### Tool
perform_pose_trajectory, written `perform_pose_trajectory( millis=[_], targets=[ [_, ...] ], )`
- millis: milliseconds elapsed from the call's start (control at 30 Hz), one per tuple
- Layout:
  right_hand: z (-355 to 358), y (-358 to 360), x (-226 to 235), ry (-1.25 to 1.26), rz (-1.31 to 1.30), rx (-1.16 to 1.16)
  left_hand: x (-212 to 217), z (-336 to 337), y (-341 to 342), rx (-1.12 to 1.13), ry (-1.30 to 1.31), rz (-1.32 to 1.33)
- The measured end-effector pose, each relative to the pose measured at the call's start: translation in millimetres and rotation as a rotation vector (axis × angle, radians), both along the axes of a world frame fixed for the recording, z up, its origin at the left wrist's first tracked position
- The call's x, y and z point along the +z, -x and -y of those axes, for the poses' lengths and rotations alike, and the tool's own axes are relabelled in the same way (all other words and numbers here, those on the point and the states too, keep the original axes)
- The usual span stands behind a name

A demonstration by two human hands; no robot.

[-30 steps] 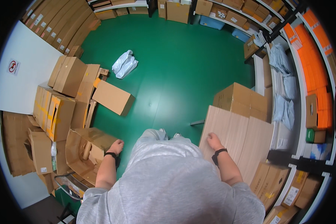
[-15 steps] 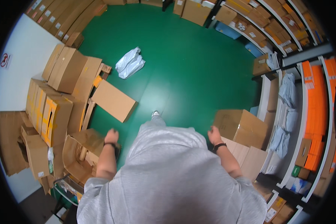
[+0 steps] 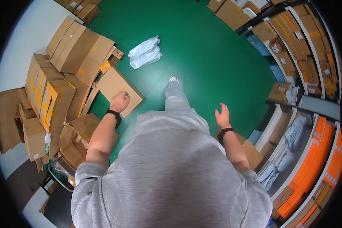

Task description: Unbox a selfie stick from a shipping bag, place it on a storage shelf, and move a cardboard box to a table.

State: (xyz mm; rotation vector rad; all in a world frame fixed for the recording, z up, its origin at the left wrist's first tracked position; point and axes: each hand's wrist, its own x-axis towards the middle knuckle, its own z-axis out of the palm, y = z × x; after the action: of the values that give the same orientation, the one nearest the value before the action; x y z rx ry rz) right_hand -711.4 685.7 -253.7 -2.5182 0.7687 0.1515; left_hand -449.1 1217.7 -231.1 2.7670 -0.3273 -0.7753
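Observation:
My left hand [image 3: 120, 101], its fingers curled in with nothing seen in them, is in front of the near part of a flat brown cardboard box [image 3: 116, 84] in the head view. Whether it touches the box I cannot tell. My right hand [image 3: 223, 115] hangs over the green floor with fingers and thumb apart, holding nothing. A box [image 3: 249, 152] lies partly hidden behind my right forearm. Ahead, a crumpled pale blue plastic bag [image 3: 145, 52] rests on the floor.
Stacked cartons [image 3: 74, 47] and an open carton [image 3: 74, 142] line the left side, by a white wall [image 3: 34, 43]. Along the right run shelves with orange packages [image 3: 307, 167] and pale bags [image 3: 294, 131]. My shoe [image 3: 173, 79] is on the green floor [image 3: 205, 53].
I have moved forward, so the bag, flat box and shelves shift in view. My left hand now overlaps the flat box; my right hand's fingers have spread. One leg is stretched ahead.

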Motion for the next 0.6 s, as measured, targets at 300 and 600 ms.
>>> perform_pose_trajectory(
  millis=[300,600],
  targets=[
    [133.2,-159.1,-86.0,-0.321,-0.472,-0.036,-32.5,-86.4,-18.3,0.557,-0.208,-0.328],
    [81.2,-328.0,-31.5,-0.405,-0.373,0.091,-33.5,11.3,-150.2,0.372,-0.035,-0.461]
  ],
)
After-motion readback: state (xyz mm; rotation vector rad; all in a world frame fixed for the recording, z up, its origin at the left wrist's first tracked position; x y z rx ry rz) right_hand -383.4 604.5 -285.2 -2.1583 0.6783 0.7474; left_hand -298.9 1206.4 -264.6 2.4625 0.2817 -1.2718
